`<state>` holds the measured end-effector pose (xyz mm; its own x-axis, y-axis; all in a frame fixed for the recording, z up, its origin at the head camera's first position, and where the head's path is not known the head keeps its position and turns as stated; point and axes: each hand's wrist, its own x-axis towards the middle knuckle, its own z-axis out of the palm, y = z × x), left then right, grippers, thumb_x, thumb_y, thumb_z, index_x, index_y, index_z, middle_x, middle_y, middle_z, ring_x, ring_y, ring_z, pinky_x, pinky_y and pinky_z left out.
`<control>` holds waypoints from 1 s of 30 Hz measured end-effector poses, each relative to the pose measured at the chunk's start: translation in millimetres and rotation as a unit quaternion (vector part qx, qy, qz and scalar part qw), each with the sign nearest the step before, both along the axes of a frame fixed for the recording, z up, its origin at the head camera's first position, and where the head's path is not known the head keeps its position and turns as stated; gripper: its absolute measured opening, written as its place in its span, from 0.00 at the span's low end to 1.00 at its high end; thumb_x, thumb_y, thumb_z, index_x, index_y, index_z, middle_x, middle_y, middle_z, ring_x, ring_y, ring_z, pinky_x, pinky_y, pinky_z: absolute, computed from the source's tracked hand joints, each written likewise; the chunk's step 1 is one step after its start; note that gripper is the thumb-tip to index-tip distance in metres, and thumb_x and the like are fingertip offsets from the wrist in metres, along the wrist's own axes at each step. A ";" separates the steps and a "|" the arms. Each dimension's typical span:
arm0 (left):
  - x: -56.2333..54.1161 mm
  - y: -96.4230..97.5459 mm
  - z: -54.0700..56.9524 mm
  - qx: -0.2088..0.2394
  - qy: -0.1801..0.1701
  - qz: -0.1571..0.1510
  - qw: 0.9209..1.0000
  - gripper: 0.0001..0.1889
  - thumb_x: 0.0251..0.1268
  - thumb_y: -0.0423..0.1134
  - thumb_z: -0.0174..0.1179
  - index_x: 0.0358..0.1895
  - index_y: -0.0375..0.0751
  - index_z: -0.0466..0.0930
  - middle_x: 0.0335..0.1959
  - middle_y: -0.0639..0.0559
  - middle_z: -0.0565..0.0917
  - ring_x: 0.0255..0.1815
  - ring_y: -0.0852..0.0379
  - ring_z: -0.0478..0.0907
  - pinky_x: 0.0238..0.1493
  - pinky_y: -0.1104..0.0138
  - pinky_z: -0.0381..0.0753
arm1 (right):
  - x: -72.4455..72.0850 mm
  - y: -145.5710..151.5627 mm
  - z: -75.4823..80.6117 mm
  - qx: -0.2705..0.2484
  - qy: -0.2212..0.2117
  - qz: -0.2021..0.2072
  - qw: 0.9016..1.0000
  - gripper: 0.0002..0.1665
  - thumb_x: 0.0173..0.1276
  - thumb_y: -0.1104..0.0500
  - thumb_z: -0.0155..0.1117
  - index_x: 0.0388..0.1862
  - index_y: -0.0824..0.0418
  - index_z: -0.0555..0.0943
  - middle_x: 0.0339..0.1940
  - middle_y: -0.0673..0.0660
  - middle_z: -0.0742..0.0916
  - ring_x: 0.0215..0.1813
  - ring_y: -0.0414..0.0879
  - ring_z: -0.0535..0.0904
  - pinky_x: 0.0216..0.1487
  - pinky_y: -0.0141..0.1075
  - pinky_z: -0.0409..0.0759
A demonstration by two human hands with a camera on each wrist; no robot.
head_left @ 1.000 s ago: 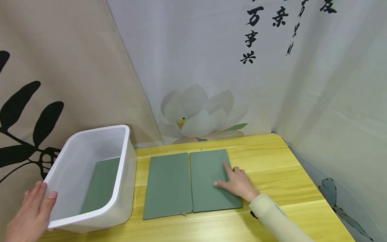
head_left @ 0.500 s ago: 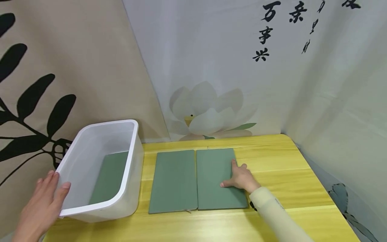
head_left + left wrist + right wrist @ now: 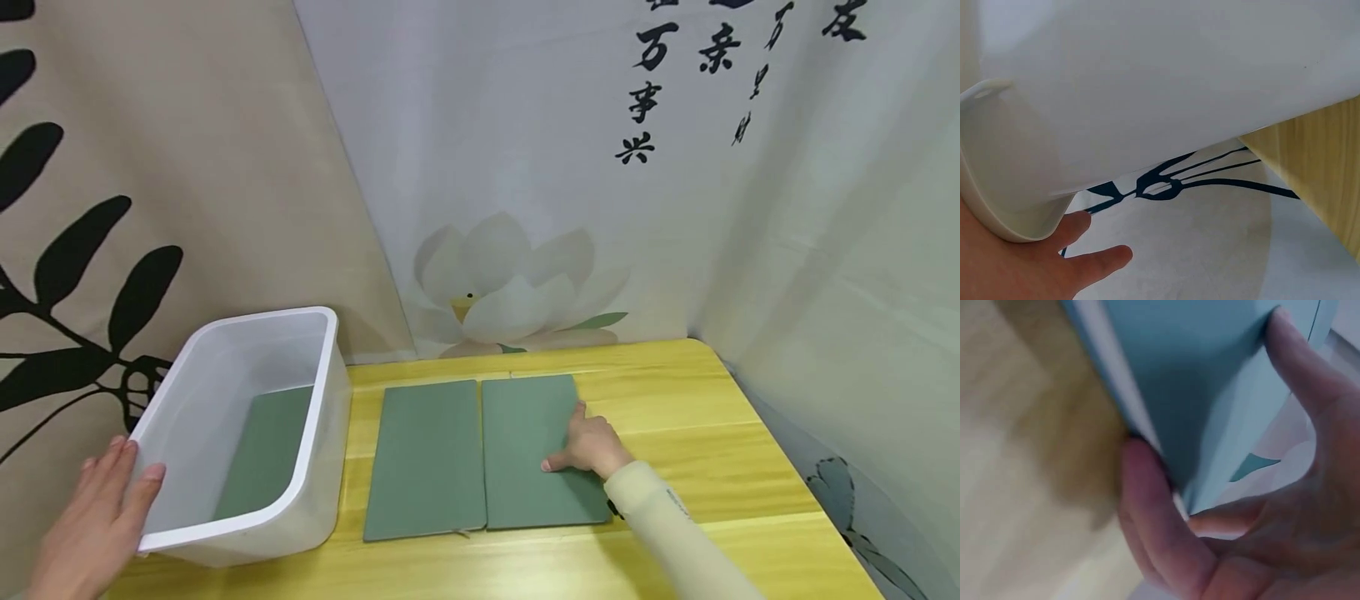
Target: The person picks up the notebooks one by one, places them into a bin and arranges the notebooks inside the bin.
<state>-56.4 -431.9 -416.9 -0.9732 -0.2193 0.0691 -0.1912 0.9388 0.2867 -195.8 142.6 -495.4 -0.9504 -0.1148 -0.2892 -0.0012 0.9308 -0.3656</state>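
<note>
Two green notebooks lie side by side on the wooden table, the left notebook (image 3: 426, 458) and the right notebook (image 3: 525, 442). My right hand (image 3: 592, 446) grips the right notebook at its right edge. Its thumb rests on the cover while the other fingers curl at the pale page edge, as the right wrist view shows. To the left stands a white plastic bin (image 3: 330, 450); my left hand (image 3: 93, 517) holds its near left rim, thumb over the inner side, fingers outside. In the bin lies a flat green piece (image 3: 266, 454), coloured like the notebooks and partly hidden by the wall.
A pale curtain (image 3: 510, 150) with dark lettering and a printed flower hangs behind the table (image 3: 690, 433). Black printed leaves (image 3: 82, 250) mark the cloth on the left. In the left wrist view, the table's edge (image 3: 1300, 200) runs close by the bin.
My right hand has shifted slightly, its index finger going from the cover to the notebook's right edge. My left hand stays on the bin's rim, and the head view has moved a little.
</note>
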 end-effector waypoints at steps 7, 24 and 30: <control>-4.0 1.5 0.0 -0.003 0.006 0.000 1.000 0.41 0.86 0.57 0.29 0.78 0.22 0.33 0.80 0.26 0.31 0.79 0.24 0.24 0.71 0.25 0.37 | -2.2 9.2 -8.0 -0.037 -0.017 -0.015 0.999 0.81 0.49 0.38 0.86 0.83 0.74 0.45 0.63 0.85 0.72 0.54 0.71 0.79 0.57 0.61 0.80; -6.8 4.7 1.9 0.005 -0.005 0.012 1.000 0.42 0.86 0.59 0.29 0.78 0.21 0.33 0.80 0.25 0.31 0.79 0.22 0.26 0.67 0.21 0.40 | 1.1 61.2 -12.0 -0.160 0.017 0.046 0.986 0.62 0.62 0.50 0.81 0.84 0.65 0.53 0.68 0.81 0.72 0.59 0.69 0.78 0.56 0.58 0.80; -3.5 1.6 0.3 0.005 0.000 0.008 1.000 0.41 0.86 0.57 0.29 0.78 0.22 0.33 0.80 0.25 0.32 0.79 0.23 0.26 0.67 0.22 0.41 | 6.6 85.3 -6.7 -0.248 -0.011 0.062 0.967 0.47 0.75 0.54 0.68 0.84 0.62 0.57 0.81 0.73 0.61 0.79 0.73 0.56 0.73 0.66 0.65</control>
<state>-59.9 -430.3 -416.6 -0.9694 -0.2359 0.0674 -0.2064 0.9327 0.2958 -189.2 227.9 -502.1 -0.9142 -0.3581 -0.1898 -0.0888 0.6338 -0.7684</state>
